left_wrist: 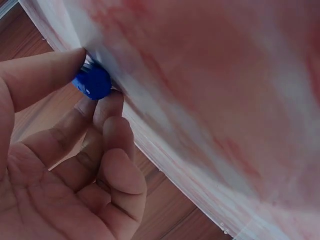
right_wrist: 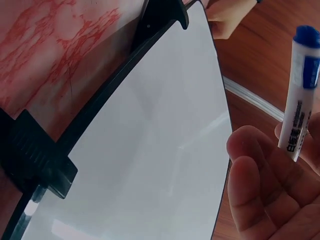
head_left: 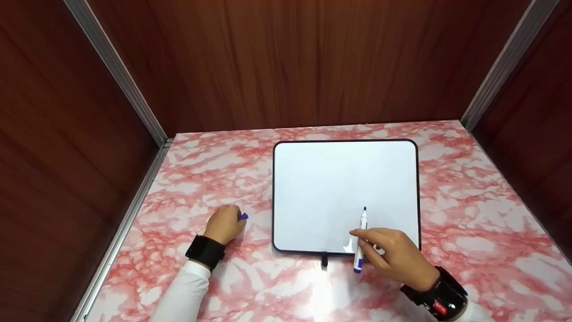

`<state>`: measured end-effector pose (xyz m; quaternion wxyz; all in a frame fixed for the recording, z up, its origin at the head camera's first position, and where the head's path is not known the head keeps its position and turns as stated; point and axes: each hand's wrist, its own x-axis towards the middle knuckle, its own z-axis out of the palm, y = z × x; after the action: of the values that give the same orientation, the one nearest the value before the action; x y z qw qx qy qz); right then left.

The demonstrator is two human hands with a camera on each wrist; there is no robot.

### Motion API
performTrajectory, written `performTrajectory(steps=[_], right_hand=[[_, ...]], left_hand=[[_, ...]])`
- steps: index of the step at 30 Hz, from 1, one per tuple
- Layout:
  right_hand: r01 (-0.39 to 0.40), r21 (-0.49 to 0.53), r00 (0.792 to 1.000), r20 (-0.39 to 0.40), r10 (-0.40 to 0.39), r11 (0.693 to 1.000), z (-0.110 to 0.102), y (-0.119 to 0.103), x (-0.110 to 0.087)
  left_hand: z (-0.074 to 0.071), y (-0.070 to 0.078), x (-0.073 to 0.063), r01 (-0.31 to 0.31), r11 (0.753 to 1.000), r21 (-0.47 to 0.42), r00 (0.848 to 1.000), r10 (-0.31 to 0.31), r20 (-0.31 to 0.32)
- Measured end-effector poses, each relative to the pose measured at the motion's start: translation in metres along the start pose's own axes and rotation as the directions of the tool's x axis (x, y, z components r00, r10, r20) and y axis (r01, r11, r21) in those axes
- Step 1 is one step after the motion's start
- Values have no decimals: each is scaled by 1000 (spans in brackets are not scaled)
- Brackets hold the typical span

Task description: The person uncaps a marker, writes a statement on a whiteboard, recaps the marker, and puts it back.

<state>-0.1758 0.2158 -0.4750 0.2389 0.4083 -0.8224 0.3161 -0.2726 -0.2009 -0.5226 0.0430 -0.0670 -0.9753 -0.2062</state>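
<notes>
My left hand (head_left: pixel 225 223) is at the tabletop left of the whiteboard (head_left: pixel 344 188), pinching a blue marker cap (left_wrist: pixel 94 82) between thumb and fingertips. In the head view only part of that cap (head_left: pixel 243 217) shows past the fingers. Over the board's lower right part, my right hand (head_left: pixel 393 255) holds an uncapped whiteboard marker (head_left: pixel 361 239) between thumb and fingers. Its dark tip points away from me, and its blue end is toward me. The white barrel (right_wrist: pixel 299 100) with dark lettering shows in the right wrist view, where the tip is hidden. The board's surface bears no visible writing.
Black clips (right_wrist: pixel 45 155) grip the board's edge in the right wrist view; a small black tab (head_left: pixel 325 259) projects from its near edge. Red-and-white marbled tabletop (head_left: pixel 250 286) surrounds the board. Brown wood-grain panels (head_left: pixel 286 67) with metal corner strips (head_left: pixel 129 85) enclose the back and sides.
</notes>
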Motion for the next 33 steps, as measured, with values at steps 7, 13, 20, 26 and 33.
performTrajectory(steps=[7, 13, 20, 26, 33], right_hand=[[-30, -47, 1000, -6, 30, 998, -1, 1, -3], [-44, -103, 999, 5, 44, 994, 1, 3, -5], [-27, -112, 998, -53, 21, 993, 3, 5, -2], [-17, -87, 997, -72, 11, 996, 5, 5, 1], [-7, -47, 995, -99, 2, 999, 9, 4, 5]], left_hand=[[-2, 0, -1, 9, 1000, 14, 1000, -10, 7], [-5, 3, -2, 11, 1000, 16, 1000, -10, -24], [-2, 21, -3, -56, 993, -101, 978, 34, -208], [2, 48, -5, -58, 896, -440, 984, -22, -175], [14, 67, -3, 56, 722, -689, 998, -53, 25]])
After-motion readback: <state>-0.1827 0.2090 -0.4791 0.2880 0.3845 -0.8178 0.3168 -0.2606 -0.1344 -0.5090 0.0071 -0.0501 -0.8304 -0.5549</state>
